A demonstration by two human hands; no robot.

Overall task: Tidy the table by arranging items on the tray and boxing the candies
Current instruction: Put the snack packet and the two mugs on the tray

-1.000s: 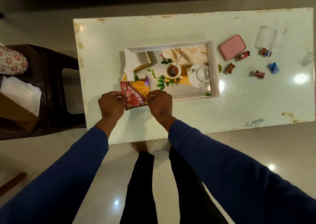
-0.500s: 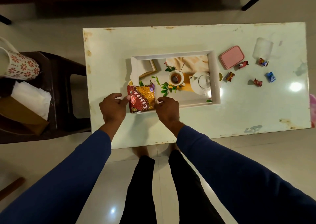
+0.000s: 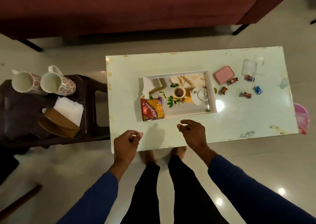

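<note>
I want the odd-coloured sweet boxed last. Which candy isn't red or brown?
The blue candy, farthest right on the table. The other four loose wrappers are reddish or brown.

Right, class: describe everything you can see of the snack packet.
The snack packet is a glossy red pouch with a clear window showing yellow-orange snack and white lettering. It looks sealed and lies flat, slightly skewed, in the near-left corner of the white tray, its lower edge overlapping the tray's rim. Neither hand touches it.

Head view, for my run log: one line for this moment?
snack packet on tray | left hand, right hand empty | candies loose
</note>
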